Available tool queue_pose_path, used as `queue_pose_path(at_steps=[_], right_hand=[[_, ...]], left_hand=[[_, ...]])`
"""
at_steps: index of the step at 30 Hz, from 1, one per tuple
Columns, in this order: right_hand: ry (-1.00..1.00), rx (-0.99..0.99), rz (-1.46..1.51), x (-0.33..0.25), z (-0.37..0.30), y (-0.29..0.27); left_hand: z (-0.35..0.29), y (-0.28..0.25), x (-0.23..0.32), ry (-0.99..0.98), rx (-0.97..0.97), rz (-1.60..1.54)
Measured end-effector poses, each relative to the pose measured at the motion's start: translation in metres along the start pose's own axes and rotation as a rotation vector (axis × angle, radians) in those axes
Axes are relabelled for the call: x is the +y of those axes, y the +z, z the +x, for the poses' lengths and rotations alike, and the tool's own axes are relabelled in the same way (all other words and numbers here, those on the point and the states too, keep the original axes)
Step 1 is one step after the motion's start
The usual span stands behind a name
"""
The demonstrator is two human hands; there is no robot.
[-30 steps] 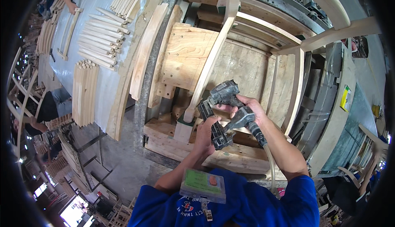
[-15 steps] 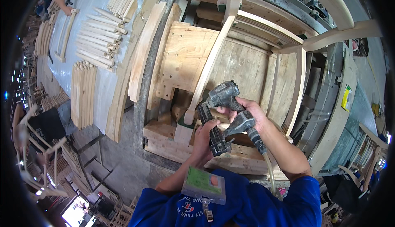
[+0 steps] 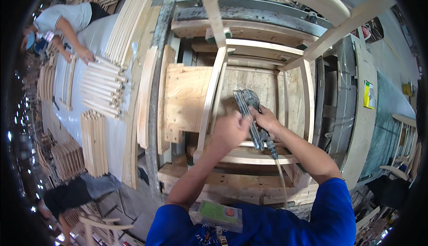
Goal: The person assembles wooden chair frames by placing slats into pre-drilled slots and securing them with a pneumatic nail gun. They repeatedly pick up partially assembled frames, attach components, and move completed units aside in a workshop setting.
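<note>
The right hand grasps the nail gun by its grip, fingers wrapped around it. The left hand is at the gun's left side, fingers bent and blurred; whether it touches the gun or is just beside it cannot be told. The gun is above the lower part of the wooden frame, between its left and right rails, with its long magazine slanting down to the right. A pale hose runs from the gun toward the blue shirt, on which a badge hangs. The frame stands within heavy timbers; a plywood panel lies just left of its left rail. Farther left, a plastic-covered table bears a row of sticks, with an upright-lying bundle nearer the wearer. A co-worker leans over that table, one hand close to the sticks. A second person is at lower left, partly seen. At right, a yellow label is on a grey beam.
</note>
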State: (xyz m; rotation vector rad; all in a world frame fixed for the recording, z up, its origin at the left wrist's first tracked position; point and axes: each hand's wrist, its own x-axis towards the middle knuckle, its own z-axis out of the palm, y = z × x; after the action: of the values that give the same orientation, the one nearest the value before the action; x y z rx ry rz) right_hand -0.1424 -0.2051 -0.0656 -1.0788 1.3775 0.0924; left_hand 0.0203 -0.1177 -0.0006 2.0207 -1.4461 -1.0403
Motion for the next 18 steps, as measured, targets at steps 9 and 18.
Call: queue_pose_path(at_steps=[9, 18], right_hand=[[0.192, -0.090, 0.436, -0.024, 0.156, 0.006], [0.264, -0.127, 0.493, -0.023, 0.241, 0.029]], left_hand=[[0.145, -0.043, -0.040, 0.030, 0.384, 0.585], [0.152, -0.039, -0.041, 0.068, 0.383, 0.613]])
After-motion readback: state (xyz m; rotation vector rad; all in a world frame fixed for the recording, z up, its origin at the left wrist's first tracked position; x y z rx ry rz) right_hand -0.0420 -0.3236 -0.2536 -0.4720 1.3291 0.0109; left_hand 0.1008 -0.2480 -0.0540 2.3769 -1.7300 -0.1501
